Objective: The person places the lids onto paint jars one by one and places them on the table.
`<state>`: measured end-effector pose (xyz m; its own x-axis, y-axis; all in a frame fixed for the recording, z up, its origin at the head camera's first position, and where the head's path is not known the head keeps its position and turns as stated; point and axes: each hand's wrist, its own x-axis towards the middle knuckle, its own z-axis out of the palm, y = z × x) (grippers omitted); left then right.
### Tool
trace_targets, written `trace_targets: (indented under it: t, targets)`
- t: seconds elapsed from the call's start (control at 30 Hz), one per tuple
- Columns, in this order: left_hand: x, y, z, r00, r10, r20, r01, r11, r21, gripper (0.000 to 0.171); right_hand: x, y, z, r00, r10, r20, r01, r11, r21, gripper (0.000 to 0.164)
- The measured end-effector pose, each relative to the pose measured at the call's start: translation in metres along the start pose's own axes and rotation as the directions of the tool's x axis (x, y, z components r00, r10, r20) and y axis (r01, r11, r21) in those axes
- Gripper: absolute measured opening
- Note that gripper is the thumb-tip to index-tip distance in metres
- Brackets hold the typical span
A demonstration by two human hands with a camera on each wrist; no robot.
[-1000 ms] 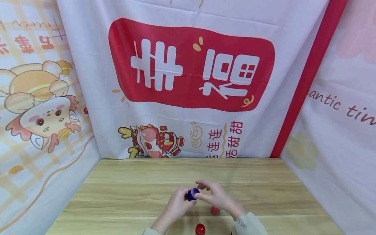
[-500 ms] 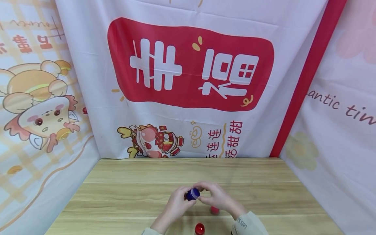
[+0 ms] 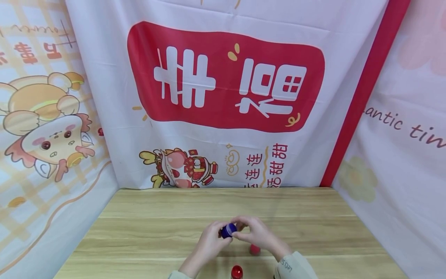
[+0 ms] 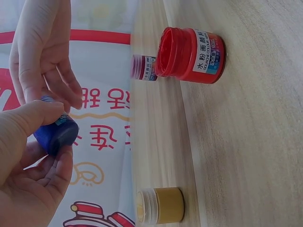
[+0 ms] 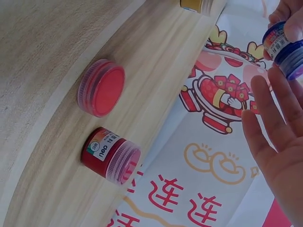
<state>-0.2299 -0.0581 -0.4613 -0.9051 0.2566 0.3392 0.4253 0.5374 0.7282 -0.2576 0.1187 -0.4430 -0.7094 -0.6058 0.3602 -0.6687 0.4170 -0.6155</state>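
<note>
Head view: the lower edge cuts off an open red paint jar point(image 3: 237, 272). Over the wooden surface point(image 3: 156, 228), the left hand point(image 3: 210, 238) grips a tilted blue paint jar point(image 3: 228, 231); the right hand point(image 3: 255, 233) pinches its lid end. A printed banner point(image 3: 299, 159) hangs behind.

Left wrist view: fingers partly hide the blue paint jar.

Right wrist view: the right thumb is out of frame; a red lid point(image 5: 108, 89) lies beside a crimson jar point(image 5: 105, 150).
</note>
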Motion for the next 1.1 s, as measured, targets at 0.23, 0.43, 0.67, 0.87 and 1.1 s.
trace_targets:
  t: [0.23, 0.43, 0.67, 0.87, 1.1]
  targets:
    - [0.0001, -0.0002, -0.0010, 1.000, 0.009, -0.011, -0.008, 1.000, 0.013, 0.034, -0.0009, 0.0013, -0.0003, 0.999, -0.049, -0.016, 0.047, 0.995, -0.088, 0.052]
    - [-0.0002, -0.0006, -0.0003, 0.999, 0.031, -0.019, -0.031, 0.999, 0.018, 0.031, -0.0011, 0.0011, -0.0011, 0.991, -0.130, 0.022, 0.131, 0.988, -0.087, 0.046]
    - [0.0003, 0.0011, 0.0000, 0.999, 0.034, -0.017, -0.034, 0.999, 0.022, 0.036, -0.0008, -0.0007, -0.0020, 0.992, -0.122, 0.013, 0.122, 0.989, -0.079, 0.040]
    - [0.0000, 0.0018, -0.0002, 1.000, 0.011, -0.011, -0.011, 1.000, 0.021, 0.036, 0.0003, -0.0001, -0.0015, 0.999, -0.039, 0.025, 0.040, 0.998, -0.045, 0.037]
    - [-0.0005, 0.0022, -0.0005, 1.000, 0.000, -0.006, 0.000, 1.000, 0.023, 0.034, -0.0002, -0.0005, -0.0021, 1.000, 0.002, 0.019, -0.001, 1.000, -0.025, 0.038]
